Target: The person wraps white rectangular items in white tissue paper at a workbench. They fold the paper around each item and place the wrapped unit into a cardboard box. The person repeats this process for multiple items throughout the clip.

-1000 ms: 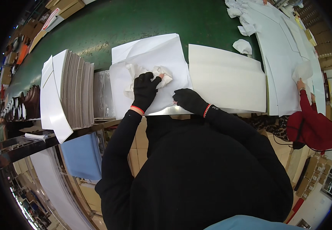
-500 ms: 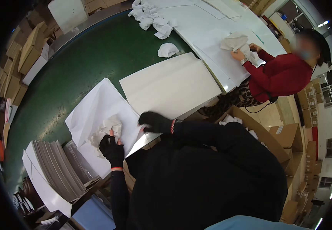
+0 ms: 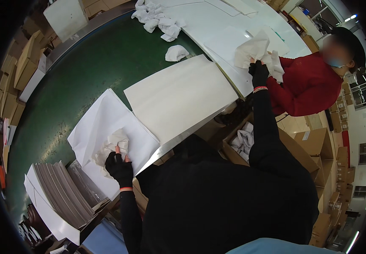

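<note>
My left hand (image 3: pixel 118 168), in a black fingerless glove, rests fingertips on and grips a crumpled wad of white paper (image 3: pixel 112 144). The wad lies on a large white sheet (image 3: pixel 102 116) spread over the green table (image 3: pixel 77 72). My right arm stretches far to the right, where my gloved right hand (image 3: pixel 258 73) closes on another crumpled white paper wad (image 3: pixel 253 47) at the edge of the white bench (image 3: pixel 217 25). A co-worker in a red top (image 3: pixel 308 86) stands right beside that wad.
A flat stack of white boards (image 3: pixel 178 97) lies between my hands. Grey boards stand in a rack (image 3: pixel 60 197) at lower left. More paper wads (image 3: pixel 159 23) lie at the back. An open carton with white paper (image 3: pixel 242 142) sits below the table edge, and cartons stand at right.
My right hand left the table edge near the board stack and reached out right to the wad by the co-worker. My left hand stays on its wad. The view swung right.
</note>
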Demonstrator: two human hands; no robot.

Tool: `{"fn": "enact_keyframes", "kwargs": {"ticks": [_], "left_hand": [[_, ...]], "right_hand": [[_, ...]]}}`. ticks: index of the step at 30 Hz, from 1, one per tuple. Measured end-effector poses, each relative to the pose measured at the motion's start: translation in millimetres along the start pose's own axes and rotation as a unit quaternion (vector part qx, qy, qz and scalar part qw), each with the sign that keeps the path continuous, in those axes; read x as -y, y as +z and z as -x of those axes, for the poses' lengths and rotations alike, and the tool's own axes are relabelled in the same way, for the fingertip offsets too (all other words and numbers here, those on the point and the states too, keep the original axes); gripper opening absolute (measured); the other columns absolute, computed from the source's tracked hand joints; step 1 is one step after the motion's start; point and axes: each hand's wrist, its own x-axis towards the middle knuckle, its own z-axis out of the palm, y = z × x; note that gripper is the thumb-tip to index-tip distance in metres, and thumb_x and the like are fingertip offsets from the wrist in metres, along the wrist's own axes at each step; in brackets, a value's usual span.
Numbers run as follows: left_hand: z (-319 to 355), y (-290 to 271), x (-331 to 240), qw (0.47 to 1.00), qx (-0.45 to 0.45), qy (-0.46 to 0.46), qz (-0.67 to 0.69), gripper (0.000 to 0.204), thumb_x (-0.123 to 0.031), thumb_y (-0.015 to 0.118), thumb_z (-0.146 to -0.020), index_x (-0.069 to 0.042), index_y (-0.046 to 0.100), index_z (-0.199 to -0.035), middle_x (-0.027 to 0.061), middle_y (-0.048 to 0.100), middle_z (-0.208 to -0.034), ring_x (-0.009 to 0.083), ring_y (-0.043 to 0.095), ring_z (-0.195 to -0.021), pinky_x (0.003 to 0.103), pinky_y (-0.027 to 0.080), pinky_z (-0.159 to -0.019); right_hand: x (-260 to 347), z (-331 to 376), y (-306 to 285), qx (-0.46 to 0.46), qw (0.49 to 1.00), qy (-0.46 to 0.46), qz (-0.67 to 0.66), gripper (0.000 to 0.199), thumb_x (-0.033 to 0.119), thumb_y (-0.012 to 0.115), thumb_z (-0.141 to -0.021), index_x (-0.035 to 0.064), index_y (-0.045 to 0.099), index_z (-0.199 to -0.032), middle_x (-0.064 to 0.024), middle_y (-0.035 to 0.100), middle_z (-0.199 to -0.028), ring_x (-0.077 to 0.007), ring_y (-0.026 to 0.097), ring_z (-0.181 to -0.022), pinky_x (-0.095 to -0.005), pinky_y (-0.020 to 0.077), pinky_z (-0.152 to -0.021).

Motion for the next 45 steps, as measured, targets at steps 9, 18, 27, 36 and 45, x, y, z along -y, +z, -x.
{"fn": "enact_keyframes", "kwargs": {"ticks": [9, 18, 27, 36, 45], "left_hand": [[1, -1, -1, 1.0, -0.006, 0.005, -0.012, 0.064, -0.018, 0.074, -0.073, -0.015, 0.055, -0.134, 0.0133, 0.059, -0.113, 0.0323, 0.054, -0.106, 0.045, 0.041, -0.092], [1, -1, 0, 1.0, 0.004, 0.002, 0.008, 0.064, -0.015, 0.073, -0.075, -0.014, 0.054, -0.135, 0.015, 0.057, -0.115, 0.0332, 0.051, -0.109, 0.045, 0.04, -0.094], [1, -3, -3, 1.0, 0.006, 0.001, 0.009, 0.063, -0.016, 0.073, -0.075, -0.013, 0.054, -0.135, 0.0154, 0.057, -0.117, 0.0336, 0.051, -0.11, 0.045, 0.039, -0.095], [2, -1, 0, 1.0, -0.004, 0.006, 0.005, 0.064, -0.014, 0.073, -0.074, -0.013, 0.054, -0.135, 0.0156, 0.057, -0.116, 0.034, 0.051, -0.109, 0.045, 0.039, -0.095], [-2, -2, -5, 1.0, 0.0, 0.002, 0.016, 0.065, -0.014, 0.074, -0.073, -0.012, 0.054, -0.135, 0.0143, 0.057, -0.115, 0.033, 0.051, -0.109, 0.044, 0.039, -0.094]], "right_hand": [[-34, -17, -32, 0.047, 0.971, -0.193, 0.135, 0.014, 0.017, 0.054, -0.091, 0.0049, 0.049, -0.086, -0.0096, 0.054, -0.063, -0.02, 0.05, -0.047, -0.0334, 0.0418, -0.042], [-20, 16, -18, 0.003, 0.995, 0.027, -0.093, 0.019, 0.013, 0.06, -0.09, 0.0009, 0.048, -0.098, -0.0112, 0.063, -0.076, -0.0201, 0.061, -0.057, -0.0314, 0.0483, -0.047], [-18, 33, 4, -0.064, 0.998, -0.003, -0.016, 0.036, 0.013, 0.061, -0.086, 0.0016, 0.043, -0.116, -0.0115, 0.062, -0.07, -0.0181, 0.057, -0.047, -0.0301, 0.046, -0.041], [24, 46, 45, 0.015, 0.97, -0.188, 0.155, 0.015, 0.017, 0.062, -0.091, 0.0041, 0.058, -0.098, -0.0034, 0.054, -0.057, -0.0124, 0.054, -0.045, -0.0271, 0.0401, -0.039], [-112, 122, 81, 0.147, 0.771, -0.329, 0.525, 0.077, 0.051, 0.064, -0.084, -0.0035, 0.044, -0.135, -0.0208, 0.052, -0.13, -0.034, 0.048, -0.122, -0.0471, 0.041, -0.096]]}}
